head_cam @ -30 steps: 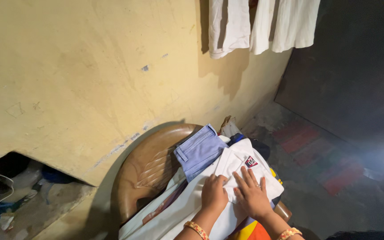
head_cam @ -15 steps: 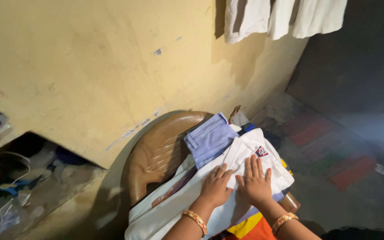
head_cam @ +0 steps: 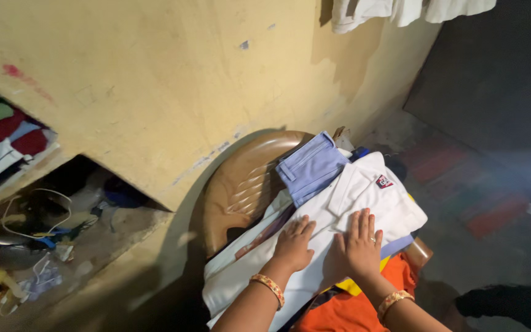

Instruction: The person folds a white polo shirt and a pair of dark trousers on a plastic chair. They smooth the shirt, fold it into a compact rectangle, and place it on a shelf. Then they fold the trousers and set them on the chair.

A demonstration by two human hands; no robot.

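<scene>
Flat, both hands on smooth folded white shirt

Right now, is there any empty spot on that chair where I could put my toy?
Only a little. The chair's brown backrest is bare, left of the lilac folded trousers. The seat is crowded: both hands, left hand and right hand, press flat on the white shirt, stacked over orange cloth.

Both hands, the left hand and right hand, lay flat with fingers spread on a folded white shirt atop clothes piled on a brown chair.
</scene>
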